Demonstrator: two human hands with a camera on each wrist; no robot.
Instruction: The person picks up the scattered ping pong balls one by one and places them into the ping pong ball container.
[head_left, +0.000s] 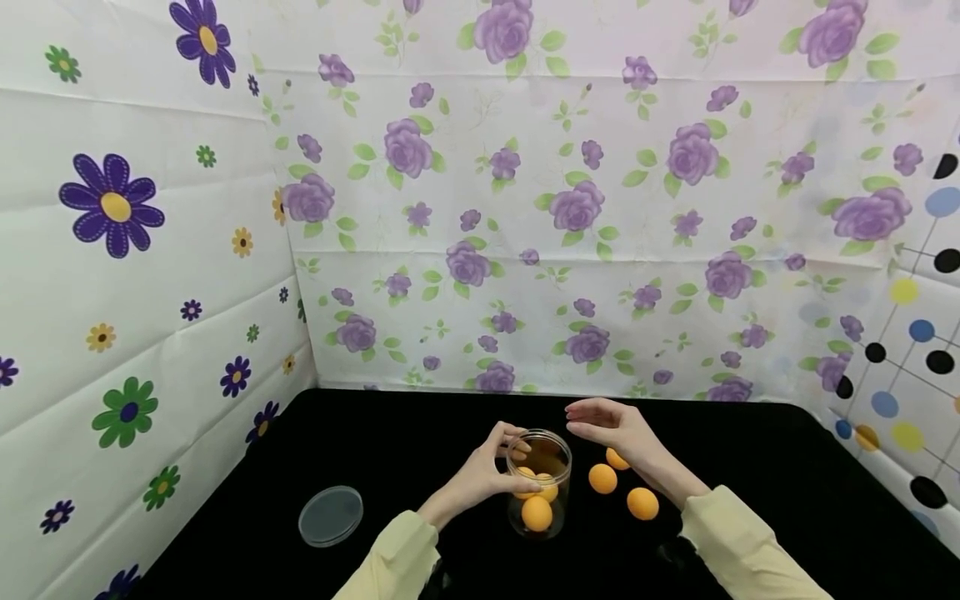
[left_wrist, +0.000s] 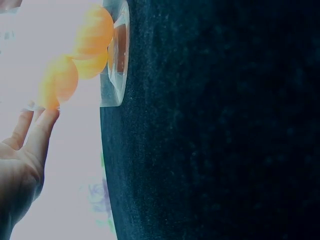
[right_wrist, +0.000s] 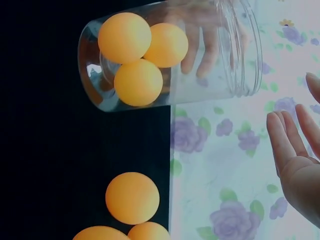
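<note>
A clear, wide-mouthed jar [head_left: 513, 523] is upright on the black table, with three orange balls [head_left: 537, 513] inside. My left hand [head_left: 480, 468] grips it near the top, thumb in front and fingers round the far side. In the right wrist view those fingers show through the jar's wall [right_wrist: 210, 92]. Above and just right of the mouth is my right hand [head_left: 621, 429], fingers extended and holding nothing. Below that hand, three more orange balls [head_left: 642, 503] lie on the table, one partly hidden by the wrist.
Left of the jar lies a round, see-through lid [head_left: 331, 517], flat on the black tabletop [head_left: 420, 425]. Flowered sheets [head_left: 465, 208] hang behind and to the left of the table, and a dotted sheet [head_left: 907, 367] is on the right.
</note>
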